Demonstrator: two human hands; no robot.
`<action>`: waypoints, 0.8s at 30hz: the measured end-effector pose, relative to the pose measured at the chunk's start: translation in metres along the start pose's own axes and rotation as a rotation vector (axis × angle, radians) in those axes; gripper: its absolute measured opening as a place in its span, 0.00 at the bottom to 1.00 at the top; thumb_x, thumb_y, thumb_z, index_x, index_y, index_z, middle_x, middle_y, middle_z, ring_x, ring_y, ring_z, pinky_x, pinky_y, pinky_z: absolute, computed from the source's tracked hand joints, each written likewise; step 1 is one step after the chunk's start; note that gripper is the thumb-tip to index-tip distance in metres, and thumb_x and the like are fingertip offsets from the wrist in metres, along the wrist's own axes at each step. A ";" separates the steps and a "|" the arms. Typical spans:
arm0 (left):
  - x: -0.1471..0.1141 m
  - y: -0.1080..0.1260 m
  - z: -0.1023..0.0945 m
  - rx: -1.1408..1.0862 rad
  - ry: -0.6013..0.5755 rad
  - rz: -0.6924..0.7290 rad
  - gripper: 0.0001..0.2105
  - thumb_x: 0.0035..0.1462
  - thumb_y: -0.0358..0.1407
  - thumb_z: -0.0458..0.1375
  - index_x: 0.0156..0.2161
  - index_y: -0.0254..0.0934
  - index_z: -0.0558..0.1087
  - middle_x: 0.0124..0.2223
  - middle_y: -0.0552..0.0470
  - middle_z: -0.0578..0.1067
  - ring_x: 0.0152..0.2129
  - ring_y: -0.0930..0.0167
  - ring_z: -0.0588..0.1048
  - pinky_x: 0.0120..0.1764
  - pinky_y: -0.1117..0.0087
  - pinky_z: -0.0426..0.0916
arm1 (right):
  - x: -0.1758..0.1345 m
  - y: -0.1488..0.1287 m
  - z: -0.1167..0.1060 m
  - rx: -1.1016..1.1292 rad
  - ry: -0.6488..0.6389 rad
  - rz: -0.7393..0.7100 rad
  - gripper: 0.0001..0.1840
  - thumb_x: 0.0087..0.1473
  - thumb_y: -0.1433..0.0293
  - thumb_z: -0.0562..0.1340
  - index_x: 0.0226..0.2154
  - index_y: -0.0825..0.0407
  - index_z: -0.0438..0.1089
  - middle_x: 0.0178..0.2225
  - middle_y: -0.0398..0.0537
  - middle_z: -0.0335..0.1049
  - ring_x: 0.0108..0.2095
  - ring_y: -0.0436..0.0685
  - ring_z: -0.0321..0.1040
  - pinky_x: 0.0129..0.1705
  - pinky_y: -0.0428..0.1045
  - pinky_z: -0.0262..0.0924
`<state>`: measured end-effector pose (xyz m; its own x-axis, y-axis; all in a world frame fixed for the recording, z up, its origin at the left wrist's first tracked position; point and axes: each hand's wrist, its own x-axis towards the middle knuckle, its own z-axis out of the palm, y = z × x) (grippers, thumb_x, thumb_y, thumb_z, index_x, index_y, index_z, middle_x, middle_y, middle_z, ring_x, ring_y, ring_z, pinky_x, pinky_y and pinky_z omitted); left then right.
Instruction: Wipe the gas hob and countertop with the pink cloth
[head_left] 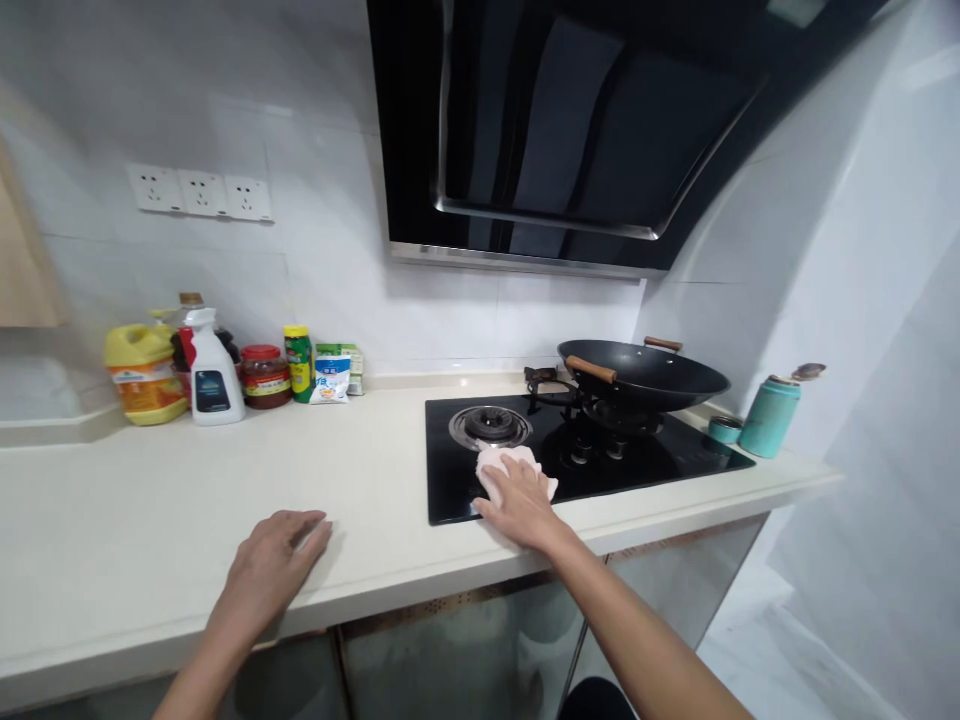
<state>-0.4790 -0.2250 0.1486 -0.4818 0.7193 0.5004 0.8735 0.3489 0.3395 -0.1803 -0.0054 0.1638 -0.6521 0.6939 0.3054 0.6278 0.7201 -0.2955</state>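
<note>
My right hand (519,502) presses a pale pink cloth (491,462) flat onto the black glass gas stove (448,490), near its front left. The fingers lie over the cloth, just in front of the left burner (491,425). My left hand (271,560) rests near the front edge of the white countertop (367,470), left of the stove. Its fingers curl loosely with the thumb apart, and nothing is in it. A black wok (645,375) with wooden handles sits over the right burner.
Along the wall at left stand a yellow jug (146,375), a white spray bottle (214,370), a red-lidded jar (265,377), a green shaker (298,365) and a packet (331,380). A teal canister (770,418) stands right of the stove. A black range hood (540,130) hangs above.
</note>
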 end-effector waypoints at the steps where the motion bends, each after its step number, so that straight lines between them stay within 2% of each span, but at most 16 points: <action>1: 0.001 -0.001 0.001 -0.002 -0.003 -0.001 0.23 0.56 0.54 0.50 0.40 0.39 0.80 0.44 0.45 0.81 0.44 0.57 0.76 0.46 0.60 0.70 | 0.003 -0.003 0.004 0.003 -0.002 -0.025 0.32 0.58 0.49 0.59 0.62 0.40 0.63 0.69 0.53 0.50 0.66 0.75 0.45 0.60 0.73 0.39; 4: 0.002 -0.003 0.002 -0.012 -0.019 -0.012 0.24 0.56 0.54 0.51 0.41 0.39 0.80 0.45 0.45 0.81 0.46 0.56 0.76 0.47 0.60 0.70 | 0.018 0.005 0.006 0.028 -0.001 -0.125 0.26 0.61 0.54 0.56 0.61 0.38 0.63 0.67 0.46 0.54 0.65 0.66 0.48 0.62 0.66 0.42; 6: 0.003 -0.003 0.002 -0.014 -0.022 -0.028 0.24 0.56 0.54 0.50 0.41 0.39 0.80 0.45 0.45 0.81 0.46 0.56 0.76 0.47 0.60 0.70 | 0.028 0.020 0.002 0.029 -0.004 -0.107 0.26 0.62 0.56 0.55 0.61 0.38 0.63 0.66 0.45 0.56 0.65 0.63 0.50 0.62 0.63 0.43; 11: 0.002 -0.002 0.001 0.001 -0.036 -0.020 0.24 0.56 0.54 0.50 0.41 0.38 0.80 0.45 0.44 0.81 0.45 0.56 0.76 0.46 0.59 0.71 | 0.048 0.068 -0.013 -0.104 0.044 0.189 0.26 0.63 0.59 0.52 0.60 0.45 0.64 0.62 0.51 0.63 0.62 0.63 0.56 0.61 0.60 0.46; 13: 0.002 -0.002 0.001 0.015 -0.044 -0.004 0.24 0.56 0.54 0.50 0.41 0.38 0.79 0.45 0.44 0.81 0.46 0.56 0.76 0.47 0.59 0.70 | 0.055 0.078 -0.016 -0.149 0.040 0.252 0.25 0.63 0.61 0.51 0.59 0.49 0.65 0.59 0.55 0.66 0.60 0.64 0.59 0.60 0.58 0.47; 19: 0.001 -0.001 0.001 0.044 -0.049 0.011 0.23 0.58 0.53 0.49 0.42 0.39 0.79 0.44 0.45 0.80 0.45 0.57 0.76 0.48 0.59 0.69 | 0.090 0.083 -0.013 -0.168 0.027 0.365 0.24 0.65 0.59 0.48 0.56 0.50 0.66 0.56 0.60 0.65 0.56 0.69 0.62 0.57 0.63 0.49; 24: -0.004 -0.002 0.002 0.052 0.004 0.041 0.22 0.58 0.53 0.49 0.40 0.40 0.79 0.42 0.46 0.80 0.43 0.58 0.76 0.48 0.61 0.69 | 0.125 0.099 -0.008 -0.149 0.042 0.470 0.26 0.66 0.58 0.45 0.56 0.51 0.65 0.58 0.63 0.63 0.58 0.72 0.60 0.57 0.66 0.50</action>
<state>-0.4784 -0.2272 0.1442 -0.4461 0.7311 0.5162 0.8947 0.3501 0.2773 -0.1960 0.1523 0.1803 -0.2681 0.9409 0.2069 0.9058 0.3193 -0.2786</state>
